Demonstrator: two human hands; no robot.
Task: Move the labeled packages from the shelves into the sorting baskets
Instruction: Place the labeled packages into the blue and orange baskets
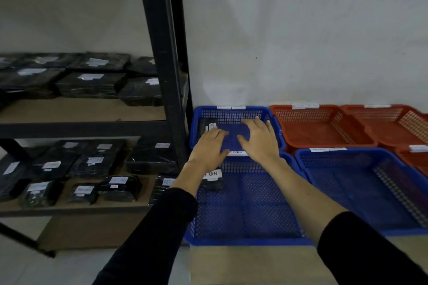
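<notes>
Only "RETURN" is legible from here

I read it on the near blue basket's rim tag [236, 152], the package inside [211, 174], one shelf package [169, 181].

The packages [92, 84] are wrapped in glossy, crinkled black plastic film with white paper labels. The baskets [234, 112] are perforated plastic (blue and red, slightly shiny). The shelves [81, 111] are matt brown boards on a dull black metal frame [159, 37].
</notes>
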